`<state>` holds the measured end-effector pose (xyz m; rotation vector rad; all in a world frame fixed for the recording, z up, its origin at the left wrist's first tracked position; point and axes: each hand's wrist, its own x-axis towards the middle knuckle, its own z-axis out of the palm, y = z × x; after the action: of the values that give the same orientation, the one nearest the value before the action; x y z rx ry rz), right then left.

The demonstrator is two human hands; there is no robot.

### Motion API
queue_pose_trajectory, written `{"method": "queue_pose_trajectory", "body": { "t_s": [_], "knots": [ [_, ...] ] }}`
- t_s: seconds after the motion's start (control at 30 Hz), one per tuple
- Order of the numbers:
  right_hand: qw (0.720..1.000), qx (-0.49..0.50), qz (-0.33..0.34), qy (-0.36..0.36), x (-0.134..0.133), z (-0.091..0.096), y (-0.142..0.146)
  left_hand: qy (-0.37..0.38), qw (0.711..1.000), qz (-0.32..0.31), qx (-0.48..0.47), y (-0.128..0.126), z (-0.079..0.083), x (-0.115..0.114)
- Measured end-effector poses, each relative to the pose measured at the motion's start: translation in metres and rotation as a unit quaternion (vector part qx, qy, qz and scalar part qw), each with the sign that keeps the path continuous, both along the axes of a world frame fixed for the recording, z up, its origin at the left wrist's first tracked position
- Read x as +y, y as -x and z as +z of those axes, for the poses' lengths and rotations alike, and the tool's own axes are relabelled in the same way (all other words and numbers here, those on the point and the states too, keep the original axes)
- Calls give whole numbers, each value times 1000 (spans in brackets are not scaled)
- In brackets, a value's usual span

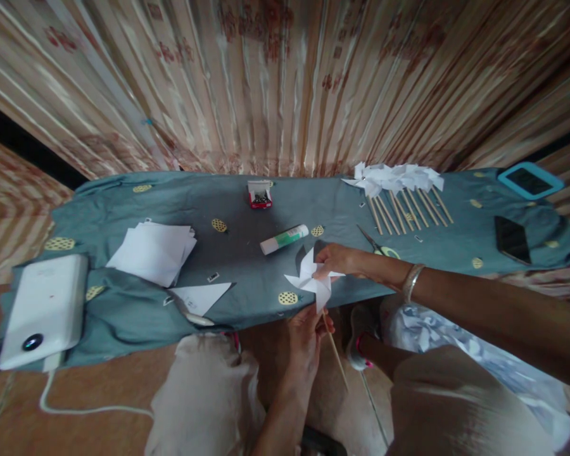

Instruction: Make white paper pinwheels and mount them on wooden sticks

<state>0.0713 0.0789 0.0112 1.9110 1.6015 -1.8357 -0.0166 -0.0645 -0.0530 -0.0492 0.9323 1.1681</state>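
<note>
A white paper pinwheel (308, 272) on a thin wooden stick (335, 354) is between my hands at the table's front edge. My left hand (305, 329) is closed around the stick just under the paper blades. From the right, my right hand (335, 258) pinches the pinwheel near its centre, and the fingertips are partly hidden by the paper. A glue stick (285, 239) with a green label lies just beyond. Near my right wrist is a pair of scissors (377, 247) with pale green handles, partly covered by the arm.
Several finished pinwheels (394, 179) lie in a row at the back right. A small open red box (259, 195) holds dark pins. White paper sheets (154, 250), a folded paper piece (202, 297), and a white power bank (45, 310) with a cable are on the left. A phone (512, 239) lies right.
</note>
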Motion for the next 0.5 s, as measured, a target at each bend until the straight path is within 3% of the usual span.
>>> {"method": "queue_pose_trajectory", "body": {
  "t_s": [0.23, 0.5],
  "knots": [
    [1000, 6, 0, -2, 1, -8, -3, 20, 1000, -2, 12, -1, -1, 1],
    [1000, -13, 13, -22, -4, -1, -1, -7, 1000, 1, 22, 6, 2, -1]
  ]
}}
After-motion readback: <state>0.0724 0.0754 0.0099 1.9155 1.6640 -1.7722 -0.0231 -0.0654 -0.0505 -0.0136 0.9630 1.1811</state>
